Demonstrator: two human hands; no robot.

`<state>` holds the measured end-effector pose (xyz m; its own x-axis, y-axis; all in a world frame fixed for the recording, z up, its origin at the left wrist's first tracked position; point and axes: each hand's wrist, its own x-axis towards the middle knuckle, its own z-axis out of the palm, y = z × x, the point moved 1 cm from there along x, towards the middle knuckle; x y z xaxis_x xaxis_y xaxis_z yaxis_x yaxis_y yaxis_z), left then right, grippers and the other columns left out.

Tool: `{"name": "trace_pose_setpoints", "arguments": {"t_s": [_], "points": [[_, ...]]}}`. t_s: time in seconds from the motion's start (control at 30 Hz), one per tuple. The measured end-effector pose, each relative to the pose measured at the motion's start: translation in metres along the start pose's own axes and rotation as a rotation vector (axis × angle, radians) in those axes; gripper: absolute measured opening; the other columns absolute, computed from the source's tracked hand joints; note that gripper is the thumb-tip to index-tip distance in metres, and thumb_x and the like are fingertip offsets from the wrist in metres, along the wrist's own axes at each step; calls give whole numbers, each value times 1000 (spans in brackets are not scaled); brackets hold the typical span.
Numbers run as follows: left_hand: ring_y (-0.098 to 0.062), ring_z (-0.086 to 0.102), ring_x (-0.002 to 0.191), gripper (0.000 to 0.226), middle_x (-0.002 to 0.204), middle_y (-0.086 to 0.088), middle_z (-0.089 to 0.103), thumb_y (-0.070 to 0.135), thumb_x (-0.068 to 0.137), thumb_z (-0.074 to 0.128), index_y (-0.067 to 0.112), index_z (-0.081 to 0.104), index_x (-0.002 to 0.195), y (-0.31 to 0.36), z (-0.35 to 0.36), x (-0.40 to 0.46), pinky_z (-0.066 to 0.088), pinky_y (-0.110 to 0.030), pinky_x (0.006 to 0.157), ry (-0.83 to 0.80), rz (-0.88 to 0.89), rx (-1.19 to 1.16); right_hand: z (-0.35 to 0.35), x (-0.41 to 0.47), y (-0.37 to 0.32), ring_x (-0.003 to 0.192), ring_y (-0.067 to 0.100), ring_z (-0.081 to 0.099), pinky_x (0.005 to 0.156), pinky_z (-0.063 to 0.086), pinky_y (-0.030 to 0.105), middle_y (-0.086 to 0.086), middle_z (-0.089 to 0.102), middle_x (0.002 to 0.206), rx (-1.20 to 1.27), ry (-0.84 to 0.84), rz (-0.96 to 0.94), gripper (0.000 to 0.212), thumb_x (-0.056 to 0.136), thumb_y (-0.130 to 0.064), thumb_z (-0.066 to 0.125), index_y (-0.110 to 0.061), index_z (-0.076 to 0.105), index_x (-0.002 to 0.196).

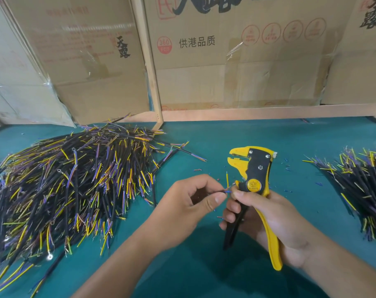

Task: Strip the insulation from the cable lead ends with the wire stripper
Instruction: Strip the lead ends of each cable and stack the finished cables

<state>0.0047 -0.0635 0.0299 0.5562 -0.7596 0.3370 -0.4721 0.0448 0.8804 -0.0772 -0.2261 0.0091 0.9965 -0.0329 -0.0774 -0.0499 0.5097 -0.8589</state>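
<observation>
Two hands working: left hand (195,203) pinching one thin black multi-lead cable (225,191); right hand (275,220) gripping one yellow-and-black plastic-handled wire stripper (254,175); two bristly cable piles (71,186) lying on the green counter (204,265).

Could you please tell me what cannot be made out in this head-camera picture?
- Cable body: hidden inside the left hand.
- Wire stripper black handle: partly covered by the right hand.
- Stripper's round label: print too small.
- Left cable pile and right cable pile: cut off by frame edges.

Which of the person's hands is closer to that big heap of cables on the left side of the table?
Left. The left hand pinches a cable just beside the big heap; the right hand grips the wire stripper farther off, beyond the left hand.
</observation>
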Motion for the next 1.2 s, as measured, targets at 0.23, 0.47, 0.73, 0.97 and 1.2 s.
{"name": "trace_pose_setpoints", "arguments": {"t_s": [0.23, 0.47, 0.73, 0.97, 1.2], "points": [[-3, 46, 66, 10, 82, 19, 57, 31, 95, 62, 39, 57, 98, -6, -8, 0, 35, -11, 60, 76, 64, 404, -1, 0, 1, 68, 29, 55, 73, 56, 44, 13, 50, 75, -44, 3, 25, 11, 87, -16, 73, -7, 65, 88], [-6, 49, 77, 35, 90, 13, 52, 23, 101, 57, 37, 58, 133, -2, -7, 0, 36, -10, 70, 26, 163, 509, -1, 1, 1, 69, 30, 54, 75, 56, 47, 12, 49, 75, -54, 6, 23, 13, 90, -18, 72, -10, 66, 81], [-6, 56, 89, 35, 99, 23, 56, 28, 101, 55, 42, 55, 134, -1, -8, -1, 39, -10, 77, 24, 109, 529, 4, 0, -1, 66, 30, 54, 71, 57, 45, 15, 47, 72, -50, 38, 20, 13, 82, -16, 70, -4, 65, 83], [0, 52, 84, 18, 93, 22, 54, 42, 103, 43, 43, 50, 119, -2, -8, 0, 36, -10, 72, -47, 57, 517, 8, 1, -3, 63, 32, 53, 67, 57, 45, 16, 48, 70, -57, 49, 11, 11, 79, -15, 67, -4, 67, 77], [-2, 46, 75, 12, 106, 20, 42, 39, 100, 51, 39, 57, 110, -1, -8, 1, 32, -10, 70, 50, 84, 578, 0, 6, -2, 66, 34, 53, 70, 55, 48, 17, 47, 71, -85, 13, 12, 14, 80, -17, 70, -4, 66, 75]]}}
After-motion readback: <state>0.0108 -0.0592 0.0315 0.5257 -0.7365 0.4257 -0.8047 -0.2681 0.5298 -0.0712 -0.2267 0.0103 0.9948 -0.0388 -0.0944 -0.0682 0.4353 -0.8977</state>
